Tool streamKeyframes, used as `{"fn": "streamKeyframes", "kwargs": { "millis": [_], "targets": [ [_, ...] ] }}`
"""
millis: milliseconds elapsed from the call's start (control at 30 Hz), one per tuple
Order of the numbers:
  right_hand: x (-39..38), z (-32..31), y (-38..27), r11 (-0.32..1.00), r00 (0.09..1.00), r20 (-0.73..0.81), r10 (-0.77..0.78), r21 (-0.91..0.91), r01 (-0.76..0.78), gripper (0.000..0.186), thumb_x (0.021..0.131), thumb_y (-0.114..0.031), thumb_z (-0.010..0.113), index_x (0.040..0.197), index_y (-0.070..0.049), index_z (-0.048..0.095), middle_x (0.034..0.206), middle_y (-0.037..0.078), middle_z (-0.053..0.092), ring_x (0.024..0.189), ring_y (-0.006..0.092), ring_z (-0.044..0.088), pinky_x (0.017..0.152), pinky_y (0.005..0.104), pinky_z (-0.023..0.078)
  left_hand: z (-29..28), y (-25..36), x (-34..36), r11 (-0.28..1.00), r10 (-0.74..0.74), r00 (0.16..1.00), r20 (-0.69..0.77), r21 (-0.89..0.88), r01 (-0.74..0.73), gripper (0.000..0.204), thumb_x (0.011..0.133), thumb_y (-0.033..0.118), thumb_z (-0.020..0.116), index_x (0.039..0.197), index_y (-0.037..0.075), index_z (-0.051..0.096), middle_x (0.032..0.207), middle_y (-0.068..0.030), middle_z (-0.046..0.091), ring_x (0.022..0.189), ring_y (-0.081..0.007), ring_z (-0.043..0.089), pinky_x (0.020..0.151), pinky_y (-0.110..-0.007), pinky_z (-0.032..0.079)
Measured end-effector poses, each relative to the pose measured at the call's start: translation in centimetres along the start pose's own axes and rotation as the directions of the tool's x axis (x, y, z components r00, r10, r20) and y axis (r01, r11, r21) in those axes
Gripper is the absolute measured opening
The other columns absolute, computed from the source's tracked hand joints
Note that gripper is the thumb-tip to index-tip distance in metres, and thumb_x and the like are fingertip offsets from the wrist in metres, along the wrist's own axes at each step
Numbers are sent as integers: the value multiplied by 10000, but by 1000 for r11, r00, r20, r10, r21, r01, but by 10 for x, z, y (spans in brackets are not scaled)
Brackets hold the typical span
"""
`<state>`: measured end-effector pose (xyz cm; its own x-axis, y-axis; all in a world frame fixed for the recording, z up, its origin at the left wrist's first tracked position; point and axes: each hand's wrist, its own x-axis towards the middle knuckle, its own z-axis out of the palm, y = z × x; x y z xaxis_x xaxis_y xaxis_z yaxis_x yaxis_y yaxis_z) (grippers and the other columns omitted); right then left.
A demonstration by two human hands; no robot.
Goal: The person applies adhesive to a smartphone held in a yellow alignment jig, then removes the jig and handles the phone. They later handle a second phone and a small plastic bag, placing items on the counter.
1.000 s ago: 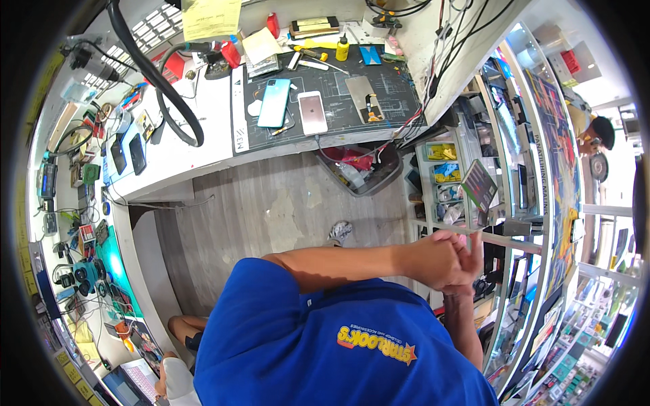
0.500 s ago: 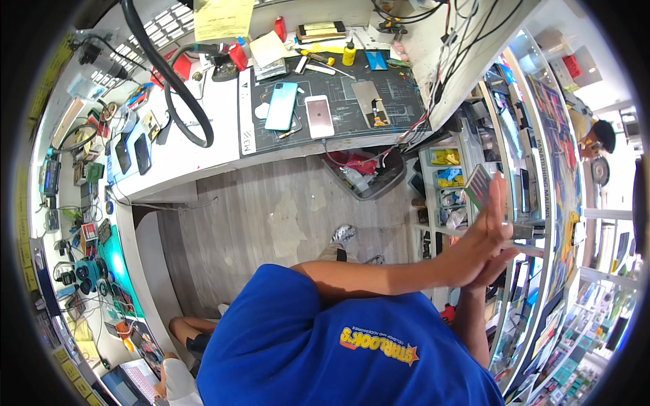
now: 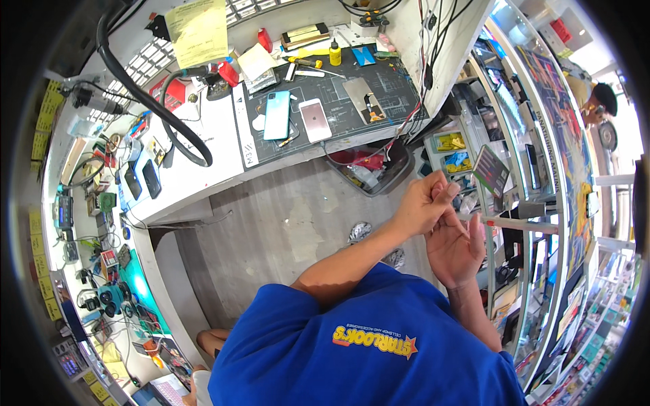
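Blue fabric shirt (image 3: 325, 352) with a yellow and red printed emblem fills the lower middle, seen from above on the person whose 2 bare hands meet right of centre. The left hand (image 3: 425, 206) is curled, back upward, its grip clasped over the fingers of the right hand (image 3: 455, 252); whether any small thing lies between them cannot be told. The right hand has its palm bared, thumb standing away, its grip relaxed.

Just beyond the hands, a dark flat rectangular box with coloured panels (image 3: 491, 171) tilts beside glass display shelves (image 3: 521, 223). Next to it, nearer the counter, a clear plastic drawer unit (image 3: 428, 150) holds yellow packets (image 3: 450, 141) and blue packets (image 3: 459, 161).

Well apart, at upper centre, a white counter (image 3: 220, 128) carries a black mat with white line drawings (image 3: 391, 84). On the mat lie, left to right, a pale blue phone (image 3: 276, 115), a white-framed phone with a pinkish face (image 3: 314, 122) and a grey-brown flat panel (image 3: 362, 100). Behind them stands a small yellow bottle (image 3: 335, 53). Below the counter's front edge, a grey plastic bin (image 3: 379, 189) sits on the wood-look floor (image 3: 271, 230).
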<state>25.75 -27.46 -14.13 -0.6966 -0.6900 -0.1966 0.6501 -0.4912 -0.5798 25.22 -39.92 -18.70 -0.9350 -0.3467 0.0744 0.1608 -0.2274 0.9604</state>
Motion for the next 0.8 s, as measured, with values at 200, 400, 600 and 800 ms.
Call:
{"fn": "streamKeyframes", "kwargs": {
  "millis": [200,400,600,800],
  "targets": [
    [-27,-28,2,954,926,-229,301,55,-296,537,1058,-402,453,1350,38,552,1367,132,608,1314,249,528,1134,409,374,-36,-37,-26,869,32,942,335,456,-192,377,1043,366,499,858,53,598,622,-141,577,550,-338,567,554,-435,456],
    [-43,-43,-11,857,887,-353,298,-310,-411,490,1045,-364,490,1287,48,601,1263,158,670,1213,271,610,1045,406,446,-40,-40,-50,941,-88,872,481,328,-86,316,1068,333,471,1000,76,642,926,-115,683,892,-301,608,868,-398,472],
    [-48,-50,-36,901,941,-318,111,-367,-230,496,1046,-359,501,1268,66,630,1215,159,687,1113,263,651,989,395,470,-20,-25,-39,975,129,894,428,110,-193,195,1023,231,583,1058,54,655,977,-94,637,955,-282,599,900,-384,447],
    [-52,-26,-37,796,968,-246,-45,-595,-114,498,1062,-279,500,1442,44,504,1370,103,605,1132,219,642,979,356,472,1,-20,-28,937,217,921,324,195,-290,196,997,212,638,1053,26,665,934,-98,605,927,-267,599,848,-369,459]
  ]
}}
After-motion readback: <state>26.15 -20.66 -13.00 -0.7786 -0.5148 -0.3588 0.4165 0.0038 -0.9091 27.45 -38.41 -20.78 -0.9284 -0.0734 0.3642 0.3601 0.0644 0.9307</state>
